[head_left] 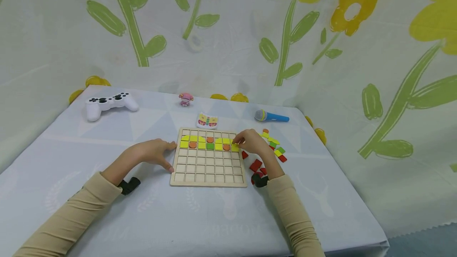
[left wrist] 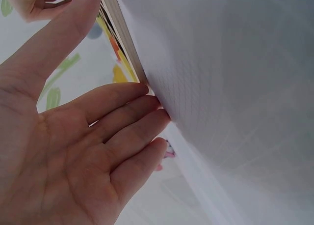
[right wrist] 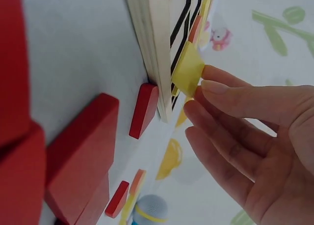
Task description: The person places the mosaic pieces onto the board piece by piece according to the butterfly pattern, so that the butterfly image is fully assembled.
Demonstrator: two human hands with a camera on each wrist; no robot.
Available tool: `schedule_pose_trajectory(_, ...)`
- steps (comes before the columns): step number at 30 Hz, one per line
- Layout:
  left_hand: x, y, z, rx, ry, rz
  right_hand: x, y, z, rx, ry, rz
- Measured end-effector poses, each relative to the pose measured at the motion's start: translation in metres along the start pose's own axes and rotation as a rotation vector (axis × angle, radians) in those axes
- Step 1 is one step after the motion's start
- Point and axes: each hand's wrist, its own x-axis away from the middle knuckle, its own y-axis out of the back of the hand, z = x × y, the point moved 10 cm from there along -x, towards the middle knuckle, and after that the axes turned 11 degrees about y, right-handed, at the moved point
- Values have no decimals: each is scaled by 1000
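Observation:
A wooden grid board (head_left: 208,178) lies on the table, with yellow, orange and green tiles in two of its upper rows. Along its left edge rests my left hand (head_left: 152,152), fingers nearly straight, with thumb and fingertips touching the side. My right hand (head_left: 254,142) is over the board's upper right corner. In the right wrist view it pinches a yellow tile (right wrist: 189,70) between thumb and forefinger, tilted against the grid. Right of the board lie loose red tiles (head_left: 255,165) and a mixed group with a green tile (head_left: 281,150).
A small pattern card (head_left: 207,121) lies just behind the board. Farther back are a white game controller (head_left: 110,104), a pink figurine (head_left: 185,99) and a blue toy microphone (head_left: 272,116). A flowered cloth (head_left: 228,58) hangs behind the table.

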Motion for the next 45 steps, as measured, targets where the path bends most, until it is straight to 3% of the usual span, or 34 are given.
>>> schedule_pose_trajectory(13, 1, 0, 0, 11, 4, 7, 5, -3, 5, -40, 1, 71)
schedule_pose_trajectory(23, 1, 0, 0, 9, -2, 6, 14, 18, -3, -51, -28, 11)
schedule_pose_trajectory(36, 1, 1, -1, 1, -15, 3, 49, 71, -58, -82, -158, -222)
schedule_pose_trajectory(45, 1, 0, 0, 3, -2, 7, 70, 66, -111, -61, -319, -152)
